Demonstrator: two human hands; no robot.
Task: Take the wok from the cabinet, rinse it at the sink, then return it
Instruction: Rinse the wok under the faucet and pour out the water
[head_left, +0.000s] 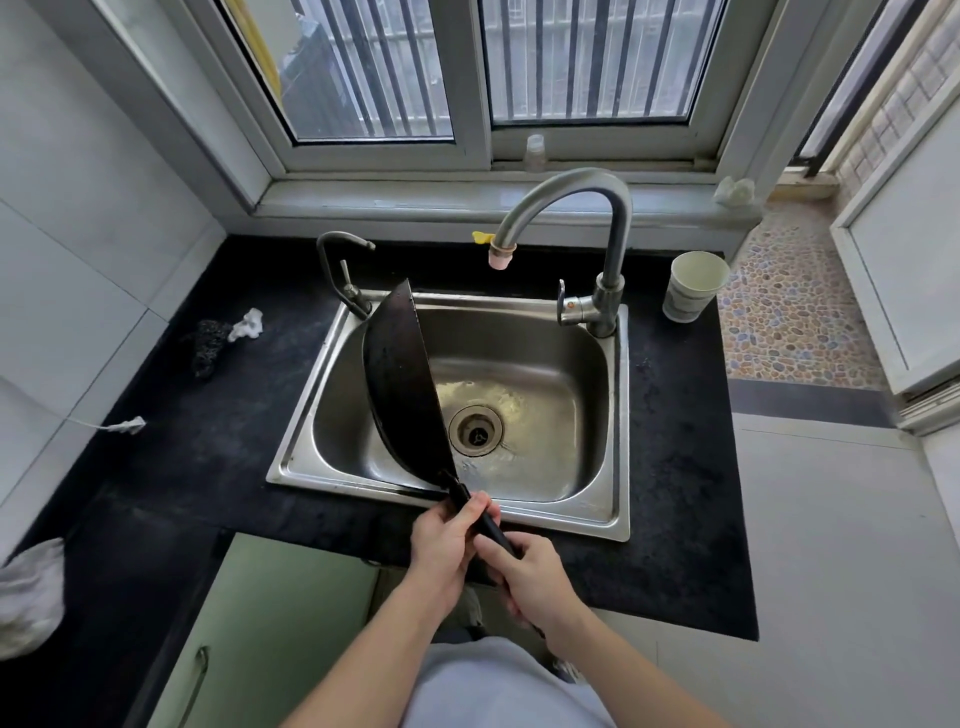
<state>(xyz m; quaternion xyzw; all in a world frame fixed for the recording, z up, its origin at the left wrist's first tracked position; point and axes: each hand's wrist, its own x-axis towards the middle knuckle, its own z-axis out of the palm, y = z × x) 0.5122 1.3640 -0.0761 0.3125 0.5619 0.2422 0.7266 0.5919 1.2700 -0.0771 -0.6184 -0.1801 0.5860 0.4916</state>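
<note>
The left grip (447, 535) and right grip (530, 577) both clench the straight black handle (488, 526) of the round black metal wok (400, 384), left ahead of right. The wok stands on edge in the left half of the stainless steel sink (550, 353), its belly bulging left, beside the round drain (475, 431).

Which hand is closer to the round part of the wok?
Left. The left hand grips the handle just behind the round part of the wok; the right hand grips farther down the handle.
</note>
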